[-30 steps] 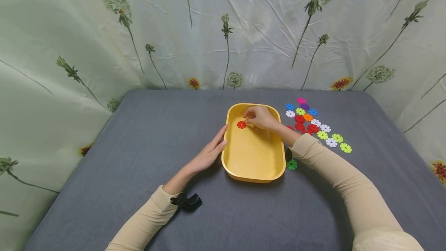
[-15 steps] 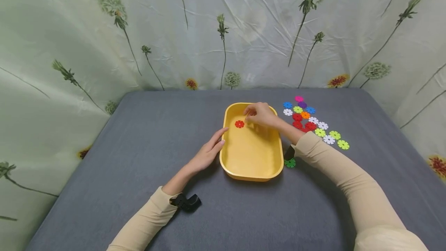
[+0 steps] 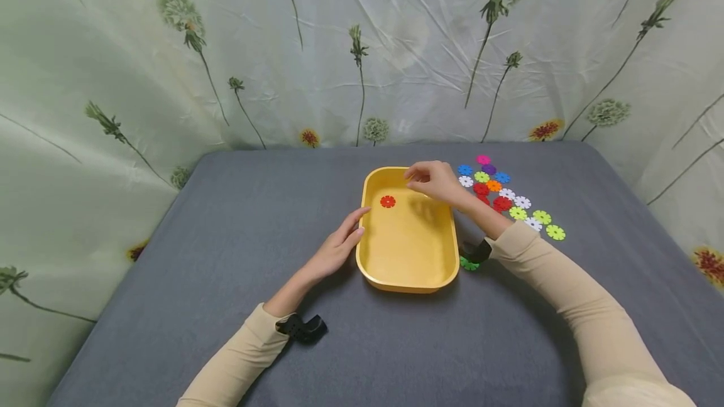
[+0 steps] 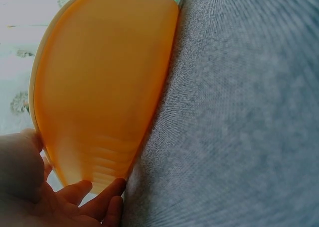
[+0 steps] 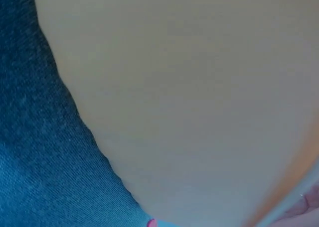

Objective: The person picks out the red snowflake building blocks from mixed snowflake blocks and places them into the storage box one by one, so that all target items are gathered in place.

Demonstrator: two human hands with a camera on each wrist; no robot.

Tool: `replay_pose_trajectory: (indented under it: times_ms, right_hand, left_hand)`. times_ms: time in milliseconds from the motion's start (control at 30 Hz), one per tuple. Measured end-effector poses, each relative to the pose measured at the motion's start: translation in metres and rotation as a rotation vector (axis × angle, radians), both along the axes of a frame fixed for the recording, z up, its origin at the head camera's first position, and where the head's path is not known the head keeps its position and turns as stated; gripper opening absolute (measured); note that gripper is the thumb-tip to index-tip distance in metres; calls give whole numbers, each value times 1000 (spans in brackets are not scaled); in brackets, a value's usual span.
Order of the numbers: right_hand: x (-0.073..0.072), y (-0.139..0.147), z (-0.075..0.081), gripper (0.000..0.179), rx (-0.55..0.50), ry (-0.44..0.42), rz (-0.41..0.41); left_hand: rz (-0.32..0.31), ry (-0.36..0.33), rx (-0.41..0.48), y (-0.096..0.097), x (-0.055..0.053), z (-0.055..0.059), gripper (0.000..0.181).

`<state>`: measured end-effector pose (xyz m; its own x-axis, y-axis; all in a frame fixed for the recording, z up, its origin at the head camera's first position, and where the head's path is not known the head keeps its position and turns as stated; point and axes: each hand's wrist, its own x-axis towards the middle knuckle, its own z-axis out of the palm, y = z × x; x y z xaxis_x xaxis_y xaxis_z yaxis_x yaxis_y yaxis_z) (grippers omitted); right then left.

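A yellow plastic tray [image 3: 407,244] stands on the grey cloth. One red notched disc [image 3: 388,201], a flat building piece, lies on its floor toward the far left. My left hand [image 3: 335,252] rests on the tray's left side, thumb and forefinger at the rim; in the left wrist view its fingers [image 4: 74,192] touch the outer wall. Above the far right part of the tray hangs my right hand [image 3: 435,181], fingers loosely bent, with nothing seen in them. The right wrist view is mostly a blurred pale surface, and the fingertips are hidden there.
To the tray's right lie several notched discs, among them a pink disc [image 3: 483,159], an orange disc [image 3: 494,186] and a lime disc [image 3: 555,232]. A green disc [image 3: 469,264] is partly hidden under the right wrist. A flower-printed curtain [image 3: 328,49] hangs behind the table [image 3: 254,218].
My right hand has lifted away from the red disc and shifted up and right. The disc stays on the tray floor. My left hand keeps its place at the rim.
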<state>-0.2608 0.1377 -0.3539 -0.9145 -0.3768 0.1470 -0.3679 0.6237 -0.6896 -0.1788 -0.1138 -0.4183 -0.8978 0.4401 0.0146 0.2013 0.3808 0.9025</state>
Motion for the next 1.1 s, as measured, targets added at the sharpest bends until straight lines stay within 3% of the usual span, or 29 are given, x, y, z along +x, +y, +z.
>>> replay_pose_trajectory:
  times_ms: [200, 367, 433, 633, 867, 1100]
  right_hand:
    - [4, 12, 6, 22, -44, 0, -45]
    - [7, 27, 7, 24, -87, -4, -110]
    - [9, 32, 7, 25, -110, -11, -136]
    - [15, 44, 4, 26, -162, -61, -184]
    - [16, 55, -2, 27, -193, -59, -214]
    - [5, 64, -14, 29, -144, -86, -267]
  left_hand:
    - [-4, -8, -2, 1, 2, 5, 46]
    - [-11, -2, -15, 5, 11, 26, 47]
    - [-7, 7, -14, 5, 11, 25, 47]
    - [27, 20, 3, 2, 2, 1, 46]
    - [47, 40, 8, 2, 2, -1, 45]
    - [54, 49, 22, 5, 4, -1, 44]
